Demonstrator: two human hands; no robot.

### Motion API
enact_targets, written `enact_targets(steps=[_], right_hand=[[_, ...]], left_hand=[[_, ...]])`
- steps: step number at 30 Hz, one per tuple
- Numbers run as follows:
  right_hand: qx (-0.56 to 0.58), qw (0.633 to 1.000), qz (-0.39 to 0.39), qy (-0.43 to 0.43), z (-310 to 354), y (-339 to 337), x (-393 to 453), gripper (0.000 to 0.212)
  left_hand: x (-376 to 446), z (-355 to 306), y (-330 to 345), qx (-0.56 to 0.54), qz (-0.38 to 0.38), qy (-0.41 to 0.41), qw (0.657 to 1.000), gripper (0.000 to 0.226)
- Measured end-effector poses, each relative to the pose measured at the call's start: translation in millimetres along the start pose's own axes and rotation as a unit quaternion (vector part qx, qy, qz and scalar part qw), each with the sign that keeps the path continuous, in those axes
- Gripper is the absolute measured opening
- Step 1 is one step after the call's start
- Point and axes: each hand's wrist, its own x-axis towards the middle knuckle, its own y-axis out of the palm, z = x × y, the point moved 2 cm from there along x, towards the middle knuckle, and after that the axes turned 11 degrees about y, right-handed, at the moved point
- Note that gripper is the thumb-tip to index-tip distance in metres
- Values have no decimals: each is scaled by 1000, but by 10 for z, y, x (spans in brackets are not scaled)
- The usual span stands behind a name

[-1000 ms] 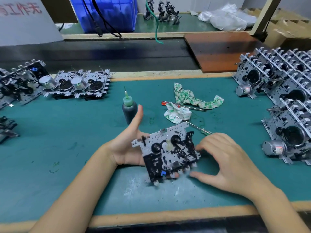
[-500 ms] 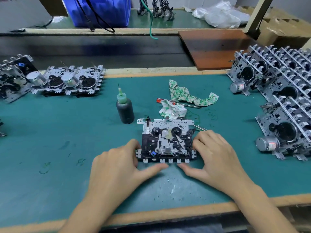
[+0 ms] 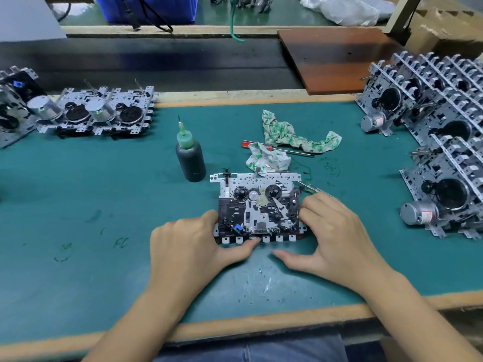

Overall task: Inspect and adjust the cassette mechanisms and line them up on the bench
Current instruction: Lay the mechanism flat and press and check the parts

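One cassette mechanism [image 3: 257, 205] lies flat on the green mat [image 3: 104, 205] at the middle of the bench, reels facing up. My left hand [image 3: 188, 246] holds its near left corner, fingers curled at the left edge and thumb against the front tabs. My right hand [image 3: 334, 236] has its fingers curled over the right edge, while its thumb lies on the mat just in front. A row of mechanisms [image 3: 99, 113] lies at the far left. Several more [image 3: 444, 158] lean stacked at the right.
A dark oil bottle [image 3: 190, 158] with a green needle tip stands just behind the mechanism on the left. A patterned cloth [image 3: 287, 134], a red-handled screwdriver [image 3: 247, 144] and a thin metal tool [image 3: 311, 188] lie behind it. A brown board [image 3: 339, 58] sits at the back right.
The mechanism was held tilted above the mat a second ago; it now lies flat. Both hands came down to its sides and have stayed there.
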Motion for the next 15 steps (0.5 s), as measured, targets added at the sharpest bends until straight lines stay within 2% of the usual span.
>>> enact_targets(steps=[8,13,15], right_hand=[[-38,999,-13,15,15,4,-26,49],[-40,998,-16,36,-10,-27,-38,59],[-36,998,-21,42,-10,-20,-40,60]], left_hand=[[-2,110,-1,-44,21,68,996,66],[-74,52,9,-69,-16,139,988,64],[-71,31,-5,-61,-29,130,989,62]])
